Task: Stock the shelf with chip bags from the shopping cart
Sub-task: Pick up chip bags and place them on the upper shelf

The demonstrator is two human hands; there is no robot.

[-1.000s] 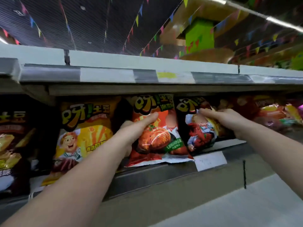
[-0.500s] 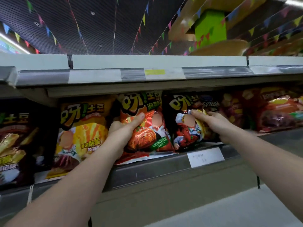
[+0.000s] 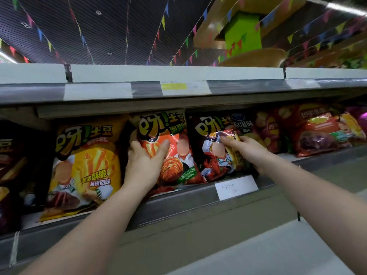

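Left hand grips the left edge of the orange chip bag, thumb across its front; bag stands upright on the shelf. Right hand pinches the adjacent dark red chip bag's right edge.

The bay under the upper shelf is packed side by side: the yellow bag, orange bag and dark bag stand touching, with red bags filling the right. The bag tops reach almost to the upper shelf's underside, leaving only a thin dark slit there. A dark gap shows between the yellow and orange bags, where the left hand sits. The raised front lip with its paper tag bars the bottom edge. Open air lies in front of the shelf
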